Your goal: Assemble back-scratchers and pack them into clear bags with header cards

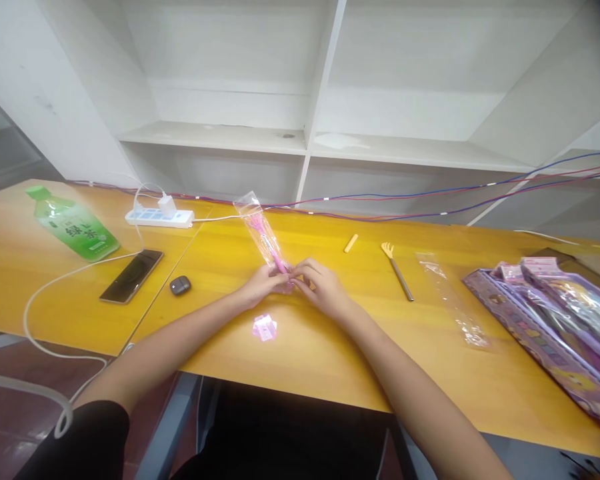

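Pinching with both hands: your left hand (261, 287) and right hand (323, 288) hold the near end of the clear sleeve (261, 241), pink stick (279, 261) inside, over the table (310, 353), presumably to steady it. Fingertip contact too small to resolve. Pink card (265, 328) lies nearer you.

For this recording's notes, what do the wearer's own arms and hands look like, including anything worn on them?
Both the left hand and the right hand are ungloved. The forearms are bare, with no watch or bracelet showing. A plain black fabric sleeve ends near the left elbow; the right sleeve is out of view. Rings are too small to judge.
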### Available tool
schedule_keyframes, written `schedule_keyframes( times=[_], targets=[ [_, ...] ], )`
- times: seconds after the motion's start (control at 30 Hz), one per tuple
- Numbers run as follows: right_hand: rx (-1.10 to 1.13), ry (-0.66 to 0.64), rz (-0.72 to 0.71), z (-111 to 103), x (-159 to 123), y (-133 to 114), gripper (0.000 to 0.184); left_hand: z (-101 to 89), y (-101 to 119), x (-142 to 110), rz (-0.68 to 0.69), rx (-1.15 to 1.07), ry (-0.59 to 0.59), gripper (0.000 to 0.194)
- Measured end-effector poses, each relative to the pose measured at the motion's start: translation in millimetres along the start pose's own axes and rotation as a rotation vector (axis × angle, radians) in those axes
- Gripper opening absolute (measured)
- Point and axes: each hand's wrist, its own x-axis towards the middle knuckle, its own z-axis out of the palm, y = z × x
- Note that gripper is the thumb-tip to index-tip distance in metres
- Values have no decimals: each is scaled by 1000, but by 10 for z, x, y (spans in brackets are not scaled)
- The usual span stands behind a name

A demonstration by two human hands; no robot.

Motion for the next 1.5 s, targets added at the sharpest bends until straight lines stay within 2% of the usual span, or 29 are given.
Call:
schedule_keyframes(
  times=[0.17, 0.33, 0.53, 0.67, 0.77, 0.93, 1.03, 1.17, 1.3, 1.5],
  targets=[
    [41, 7, 50, 25, -11, 33, 15, 23, 1, -9, -56, -102, -36, 51],
    [43, 11, 118, 40, -30, 57, 21, 27, 30, -16, -26, -19, -44, 53],
    [63, 33, 150, 57, -37, 59, 24, 14, 30, -18, 28, 208, -63, 50],
    [66, 54, 132, 59, -37, 68, 26, 0, -10, 3, 41, 198, -99, 50],
    [68, 61, 191, 49, -36, 82, 36, -9, -54, 24, 66, 166, -141, 52],
    [137, -75, 373, 16, -24, 91, 32, -20, -74, 43, 102, 185, -139, 49],
    [252, -88, 447, -3, -11, 89, 36, -32, -50, 39, 125, 236, -117, 44],
    [356, -99, 489, -16, 2, 68, 49, -70, -28, 44, 140, 264, -128, 46],
    [480, -175, 532, -13, 2, 9, 55, -103, -3, 53, 140, 267, -150, 47],
    [478, -220, 542, -14, -4, -15, 57, -99, 20, 43, 151, 237, -221, 44]
  ],
)
